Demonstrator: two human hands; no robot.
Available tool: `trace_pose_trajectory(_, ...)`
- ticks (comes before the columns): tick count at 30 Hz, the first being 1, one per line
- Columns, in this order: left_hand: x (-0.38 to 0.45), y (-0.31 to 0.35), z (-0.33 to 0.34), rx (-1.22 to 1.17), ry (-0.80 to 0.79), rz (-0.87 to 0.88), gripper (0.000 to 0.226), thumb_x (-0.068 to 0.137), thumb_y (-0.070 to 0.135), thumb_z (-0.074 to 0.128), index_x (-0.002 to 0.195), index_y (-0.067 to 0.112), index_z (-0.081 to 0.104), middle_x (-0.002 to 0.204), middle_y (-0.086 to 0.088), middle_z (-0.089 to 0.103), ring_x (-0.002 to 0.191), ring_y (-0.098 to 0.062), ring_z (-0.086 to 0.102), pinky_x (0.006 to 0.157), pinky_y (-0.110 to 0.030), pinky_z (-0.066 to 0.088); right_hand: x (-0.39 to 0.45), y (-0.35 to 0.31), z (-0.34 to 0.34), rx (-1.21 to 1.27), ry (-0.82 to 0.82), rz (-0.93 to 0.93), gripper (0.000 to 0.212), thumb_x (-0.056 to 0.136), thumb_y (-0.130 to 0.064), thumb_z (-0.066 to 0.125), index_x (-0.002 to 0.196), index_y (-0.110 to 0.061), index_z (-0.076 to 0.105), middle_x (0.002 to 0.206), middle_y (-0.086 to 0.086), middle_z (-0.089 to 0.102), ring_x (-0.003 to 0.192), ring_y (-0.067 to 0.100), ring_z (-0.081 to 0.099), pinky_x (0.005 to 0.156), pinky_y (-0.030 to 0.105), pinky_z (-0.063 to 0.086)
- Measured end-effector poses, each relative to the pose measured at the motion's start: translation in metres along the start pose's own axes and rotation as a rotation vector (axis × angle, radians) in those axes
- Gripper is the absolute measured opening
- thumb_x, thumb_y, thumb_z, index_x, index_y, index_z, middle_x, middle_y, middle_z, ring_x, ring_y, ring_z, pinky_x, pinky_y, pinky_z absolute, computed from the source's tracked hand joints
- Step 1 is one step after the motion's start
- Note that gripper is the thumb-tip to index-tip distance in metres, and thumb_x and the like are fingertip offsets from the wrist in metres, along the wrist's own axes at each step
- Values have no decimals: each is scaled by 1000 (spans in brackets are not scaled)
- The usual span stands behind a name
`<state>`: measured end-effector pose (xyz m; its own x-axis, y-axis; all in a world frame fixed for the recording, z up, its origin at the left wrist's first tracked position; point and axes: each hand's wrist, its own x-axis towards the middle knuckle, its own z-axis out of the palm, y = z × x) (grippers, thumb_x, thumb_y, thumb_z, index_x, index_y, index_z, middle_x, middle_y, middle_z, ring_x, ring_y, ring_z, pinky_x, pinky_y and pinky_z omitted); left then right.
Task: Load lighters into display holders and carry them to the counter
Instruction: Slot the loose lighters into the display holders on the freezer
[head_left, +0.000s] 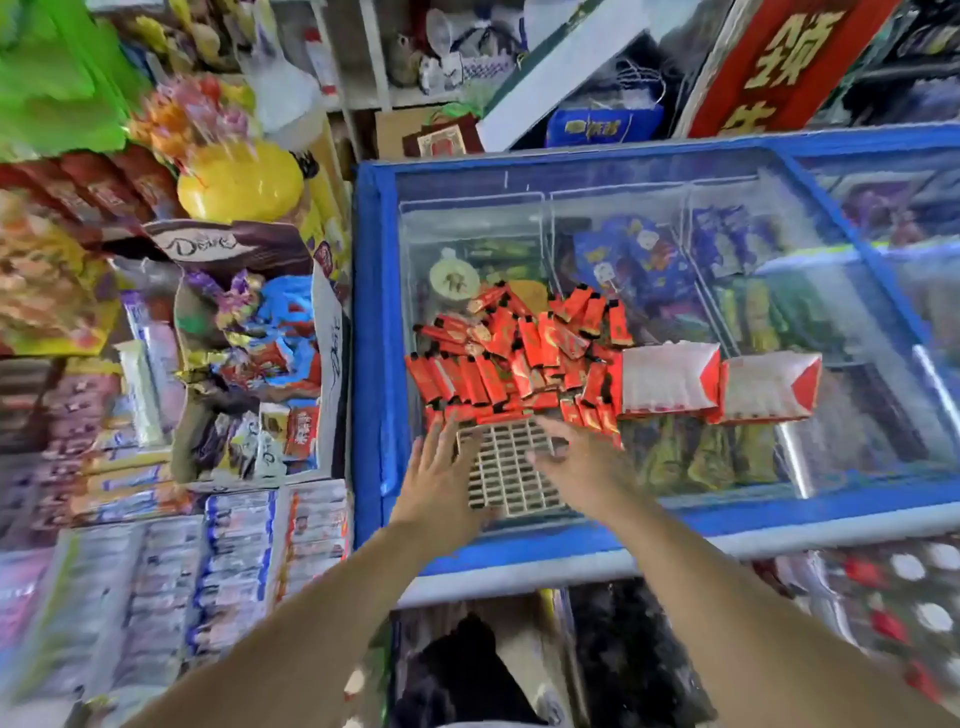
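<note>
A heap of red lighters (514, 353) lies on the glass lid of a blue chest freezer (374, 322). Just in front of the heap sits an empty display holder (511, 470), a pale grid of small cells. My left hand (439, 478) rests against its left edge with fingers straight and spread. My right hand (584, 465) lies over its right side, fingers extended toward the lighters. Two red and white boxes (719, 382) lie side by side to the right of the heap.
Candy and chocolate boxes (244, 332) crowd the shelves to the left of the freezer. Stacked packets (218, 561) fill the lower left. Ice cream packs show through the glass. A red sign with gold characters (784, 62) leans behind the freezer.
</note>
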<state>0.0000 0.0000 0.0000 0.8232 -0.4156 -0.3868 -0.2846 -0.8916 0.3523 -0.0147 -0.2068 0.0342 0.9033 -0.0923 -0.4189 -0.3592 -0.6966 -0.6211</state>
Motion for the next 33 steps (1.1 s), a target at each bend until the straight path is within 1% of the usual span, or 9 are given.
trace_pose_trajectory(2,8,-11,3,34,-2,39,116,81,71,63,156,33,-17,161,0,-35,148,-23,-33,124,-46,-11,20,-15,8,-103,9,-5,50,96,-40,62,144,-36,49,118,-2,69,61,5,55,51,17,36)
trace_pose_trajectory(3,11,-16,6,51,-6,48,119,79,75,61,153,35,-23,159,1,-39,146,-22,-36,123,-46,-14,27,-22,12,-141,16,-13,48,96,-39,62,142,-36,50,112,-3,69,61,5,54,52,18,37)
trace_pose_trajectory(6,16,-26,18,33,-8,100,117,77,80,51,154,34,-23,156,5,-43,145,-20,-39,123,-47,-13,43,-40,26,-326,51,-42,39,97,-33,61,135,-36,55,120,-8,66,90,15,65,72,28,52)
trace_pose_trajectory(9,17,-34,24,64,-1,119,114,81,80,48,158,28,-17,159,3,-39,145,-21,-38,124,-50,-7,56,-41,35,-485,92,-100,34,97,-25,60,130,-31,59,130,-8,59,106,17,64,85,33,54)
trace_pose_trajectory(17,14,-31,22,49,-22,107,117,84,77,52,155,26,-25,157,2,-43,143,-21,-42,121,-47,-14,71,-39,40,-670,138,-191,30,93,-13,65,120,-25,65,124,-8,63,101,13,64,74,32,58)
trace_pose_trajectory(23,13,-27,18,47,-53,77,116,85,76,52,154,28,-28,155,4,-45,142,-20,-44,123,-49,-11,71,-35,31,-731,140,-267,24,92,-24,70,116,-29,71,113,-10,69,104,12,63,77,29,57)
trace_pose_trajectory(27,13,-23,15,47,-58,33,115,86,75,51,153,27,-30,153,5,-48,139,-18,-47,123,-50,-12,60,-26,20,-486,275,-240,23,94,-34,66,115,-26,71,113,-8,69,110,14,62,82,30,56)
trace_pose_trajectory(29,14,-20,14,70,-65,17,116,86,76,50,152,27,-31,152,3,-49,139,-19,-47,122,-52,-12,50,-25,15,-120,264,-138,23,97,-38,60,116,-26,65,110,-10,67,102,8,62,82,27,53)
trace_pose_trajectory(33,17,-16,12,134,-64,-13,115,86,78,47,152,24,-30,153,-1,-49,140,-23,-45,122,-55,-8,28,-36,-4,739,23,167,15,100,-25,58,113,-19,63,95,-3,75,86,13,71,75,32,57)
